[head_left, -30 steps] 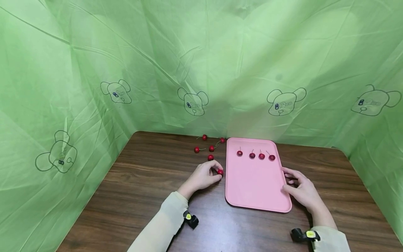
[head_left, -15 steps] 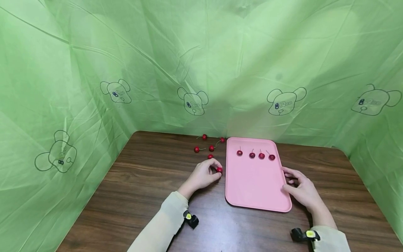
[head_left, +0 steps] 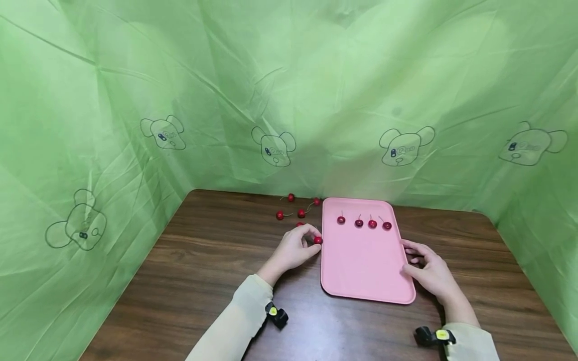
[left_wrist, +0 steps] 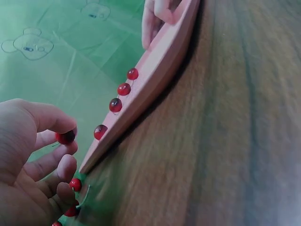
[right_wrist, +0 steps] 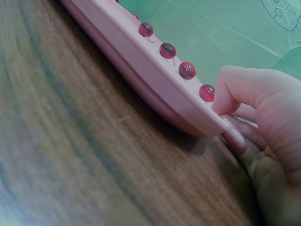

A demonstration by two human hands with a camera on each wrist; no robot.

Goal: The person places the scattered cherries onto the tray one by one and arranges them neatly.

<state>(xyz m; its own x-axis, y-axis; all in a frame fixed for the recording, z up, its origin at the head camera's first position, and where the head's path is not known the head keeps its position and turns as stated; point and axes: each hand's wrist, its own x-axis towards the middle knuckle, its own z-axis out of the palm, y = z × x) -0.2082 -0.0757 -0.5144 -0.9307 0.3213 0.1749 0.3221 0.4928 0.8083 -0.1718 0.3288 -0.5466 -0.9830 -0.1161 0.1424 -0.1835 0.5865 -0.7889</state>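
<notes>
My left hand (head_left: 291, 249) pinches a red cherry (head_left: 318, 240) between thumb and fingertips, beside the left rim of a pink tray (head_left: 366, 271). In the left wrist view this cherry (left_wrist: 65, 137) hangs in the fingertips, above the table. A row of several cherries with stems (head_left: 358, 223) lies in the far part of the tray. My right hand (head_left: 431, 273) grips the tray's right rim; in the right wrist view its fingers (right_wrist: 235, 89) lie over and against the edge. Left of the tray, several loose cherries (head_left: 301, 213) lie on the table, one partly hidden behind my left hand.
A brown wood-grain table (head_left: 203, 281) carries everything. Green cloth (head_left: 343, 100) printed with bear outlines rises close behind the table's far edge and at both sides. Each wrist wears a black camera (head_left: 277, 316).
My left hand has shifted slightly right and away from me, bringing the pinched cherry up to the tray's left rim. My right hand stays at the tray's edge. The head view has shifted a little.
</notes>
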